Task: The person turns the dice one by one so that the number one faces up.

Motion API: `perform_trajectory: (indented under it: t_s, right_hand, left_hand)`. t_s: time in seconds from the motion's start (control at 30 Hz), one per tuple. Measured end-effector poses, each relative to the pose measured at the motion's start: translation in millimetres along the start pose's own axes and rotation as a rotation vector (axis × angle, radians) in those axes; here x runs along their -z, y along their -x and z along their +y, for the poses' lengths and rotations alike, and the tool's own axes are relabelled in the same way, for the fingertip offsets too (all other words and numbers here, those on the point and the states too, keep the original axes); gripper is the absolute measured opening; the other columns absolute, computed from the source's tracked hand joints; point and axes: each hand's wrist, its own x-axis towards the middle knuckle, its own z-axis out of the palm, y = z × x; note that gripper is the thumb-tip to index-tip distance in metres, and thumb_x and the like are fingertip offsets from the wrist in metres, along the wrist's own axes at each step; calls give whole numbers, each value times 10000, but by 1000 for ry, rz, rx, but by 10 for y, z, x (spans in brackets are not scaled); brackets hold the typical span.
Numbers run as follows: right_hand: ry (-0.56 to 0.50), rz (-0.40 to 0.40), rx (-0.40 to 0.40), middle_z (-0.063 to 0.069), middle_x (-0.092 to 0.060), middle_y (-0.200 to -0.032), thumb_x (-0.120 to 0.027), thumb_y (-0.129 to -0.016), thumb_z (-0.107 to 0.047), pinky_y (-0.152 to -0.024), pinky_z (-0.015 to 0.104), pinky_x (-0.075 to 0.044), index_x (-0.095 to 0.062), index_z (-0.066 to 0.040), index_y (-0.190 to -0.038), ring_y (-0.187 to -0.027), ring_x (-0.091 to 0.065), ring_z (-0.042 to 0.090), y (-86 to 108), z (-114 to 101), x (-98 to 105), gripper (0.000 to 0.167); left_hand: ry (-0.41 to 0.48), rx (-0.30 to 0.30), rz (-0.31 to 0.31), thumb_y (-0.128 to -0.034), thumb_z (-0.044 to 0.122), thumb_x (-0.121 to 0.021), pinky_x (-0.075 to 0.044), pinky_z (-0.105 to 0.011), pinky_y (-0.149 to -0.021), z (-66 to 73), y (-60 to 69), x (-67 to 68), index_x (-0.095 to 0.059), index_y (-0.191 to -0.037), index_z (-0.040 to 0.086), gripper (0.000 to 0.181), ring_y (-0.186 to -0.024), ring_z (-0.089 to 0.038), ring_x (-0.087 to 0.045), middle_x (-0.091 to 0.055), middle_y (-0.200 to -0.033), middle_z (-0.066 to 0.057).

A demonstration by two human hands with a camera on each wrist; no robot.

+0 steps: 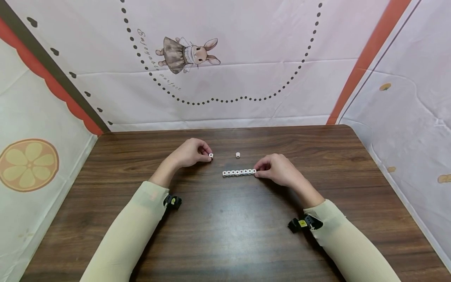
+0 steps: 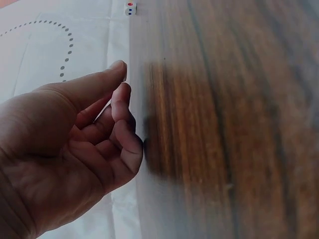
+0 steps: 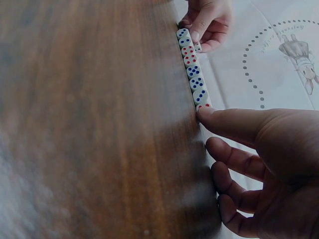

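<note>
Several white dice form a straight row (image 1: 239, 172) on the brown table, touching side by side. In the right wrist view, the row of dice (image 3: 193, 71) shows blue and red pips on its side faces. My right hand (image 1: 280, 170) pinches the end die on the right between thumb and fingers. Farther left and back, my left hand (image 1: 192, 152) holds a single die (image 1: 211, 155) at its fingertips, near the table surface. That die is hidden in the left wrist view. One loose die (image 1: 237, 155) stands behind the row, between the hands.
The wooden table (image 1: 218, 243) reaches back to a printed cloth (image 1: 260, 47) with a rabbit figure (image 1: 186, 55). Cloth also hangs along both sides. Black wrist cameras sit at the left cuff (image 1: 172, 201) and right cuff (image 1: 304, 224).
</note>
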Motion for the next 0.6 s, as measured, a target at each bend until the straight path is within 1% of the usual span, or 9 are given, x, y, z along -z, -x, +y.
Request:
perform_trajectory:
  t_s: [0.17,0.33,0.6]
  right_hand:
    - [5,0,2,-120,-729,-813,-872,-900,-214,-717,360,-491,-832,-186,-966,-746,-622,109,-2,-1,3,82]
    - [5,-5,1,-118,-726,-815,-867,-908,-219,-713,357,-490,-832,-186,-971,-743,-619,105,-12,25,-6,79]
    - [9,-4,0,-116,-717,-806,-870,-904,-220,-717,358,-491,-831,-185,-964,-744,-621,105,-15,25,-9,80]
  left_hand:
    - [-16,-6,-9,-933,163,-847,-496,-343,-796,56,37,1,-767,-995,94,122,-849,-171,-639,-715,-890,-7]
    - [-36,-21,-13,-929,170,-851,-496,-341,-772,74,70,-7,-758,-993,101,132,-827,-163,-627,-706,-883,-3]
    - [-28,-30,-39,-918,165,-860,-496,-347,-754,140,154,-33,-738,-962,105,143,-803,-162,-624,-701,-860,3]
